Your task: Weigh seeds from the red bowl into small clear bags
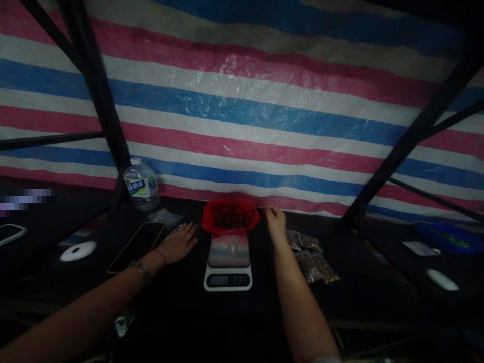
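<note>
My left hand (182, 243) lies flat on the dark table, fingers stretched out, left of a white kitchen scale (229, 254). It holds nothing that I can see. Behind the scale's platform stands a red plastic basket (208, 218) with a heap of small dark brown pieces (229, 221) in it. My right hand (276, 223) is just past the basket's right rim, fingertips pinched together; what they hold, if anything, is too dark to make out. Right of my right forearm lie several clear bags of brown pieces (313, 264).
A phone (139, 247) and a clear plastic bag (165, 218) lie left of my left hand. Behind them stands a large labelled plastic bottle (141, 186). A white roll (78, 250) is further left. Dark metal posts (100, 101) frame a striped tarp (242, 111). A blue tray (449, 238) sits far right.
</note>
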Action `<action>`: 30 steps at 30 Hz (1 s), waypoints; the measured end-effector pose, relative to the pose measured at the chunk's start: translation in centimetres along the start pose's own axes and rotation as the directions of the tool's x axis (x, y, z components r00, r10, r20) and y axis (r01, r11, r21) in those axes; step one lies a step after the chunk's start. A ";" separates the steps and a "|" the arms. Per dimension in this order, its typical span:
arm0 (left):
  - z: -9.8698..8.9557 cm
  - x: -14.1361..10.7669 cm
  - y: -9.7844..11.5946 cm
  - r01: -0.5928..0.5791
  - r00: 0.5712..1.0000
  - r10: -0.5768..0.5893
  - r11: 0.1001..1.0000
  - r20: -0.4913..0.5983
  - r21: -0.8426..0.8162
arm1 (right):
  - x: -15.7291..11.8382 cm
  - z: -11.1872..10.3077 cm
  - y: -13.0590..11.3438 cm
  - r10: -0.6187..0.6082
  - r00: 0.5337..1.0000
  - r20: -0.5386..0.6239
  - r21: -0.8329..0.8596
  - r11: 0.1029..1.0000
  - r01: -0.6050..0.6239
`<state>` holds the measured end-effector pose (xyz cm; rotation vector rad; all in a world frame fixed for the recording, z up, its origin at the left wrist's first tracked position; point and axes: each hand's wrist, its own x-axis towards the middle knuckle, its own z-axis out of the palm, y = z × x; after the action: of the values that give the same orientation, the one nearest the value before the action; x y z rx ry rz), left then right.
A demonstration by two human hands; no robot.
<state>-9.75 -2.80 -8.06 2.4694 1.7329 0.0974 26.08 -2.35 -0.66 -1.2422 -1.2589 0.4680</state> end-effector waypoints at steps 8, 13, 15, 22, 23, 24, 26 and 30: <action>-2.6 -0.3 0.9 0.072 0.951 -0.063 0.997 -0.303 0.019 | -0.5 -7.5 3.4 0.540 0.842 0.002 -0.957 0.245 -0.155; -7.0 0.0 4.1 -0.180 0.819 0.129 0.983 -0.559 -0.036 | -1.9 -6.2 4.5 0.464 0.881 0.087 -0.951 0.302 -0.065; -8.2 0.4 5.8 -0.345 0.768 0.221 0.934 -0.601 -0.097 | -1.6 -6.1 4.1 0.380 0.918 0.111 -0.889 0.450 -0.078; -8.1 3.7 10.8 -0.534 0.764 0.210 0.736 -0.610 -0.415 | -0.5 -3.4 -0.5 -0.031 0.997 0.067 0.043 0.999 0.028; -7.8 4.3 11.2 -0.551 0.769 0.198 0.688 -0.608 -0.473 | -0.6 -2.3 -1.3 -0.014 0.991 0.134 0.178 0.984 -0.010; -7.5 4.9 11.5 -0.565 0.776 0.186 0.630 -0.602 -0.533 | -0.7 -1.1 -2.0 0.008 0.974 0.226 0.275 0.959 -0.072; -6.8 5.7 11.8 -0.571 0.800 0.162 0.503 -0.578 -0.649 | -0.9 1.3 -2.9 0.010 0.924 0.383 0.333 0.931 -0.148; -5.3 6.2 11.5 -0.484 0.867 0.084 0.379 -0.491 -0.789 | -1.0 5.1 -2.7 0.036 0.933 0.357 0.268 0.953 -0.139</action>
<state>2.44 -0.48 -1.30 1.8545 0.8076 1.2693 20.30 -1.88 0.36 -0.9939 -1.3742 0.9387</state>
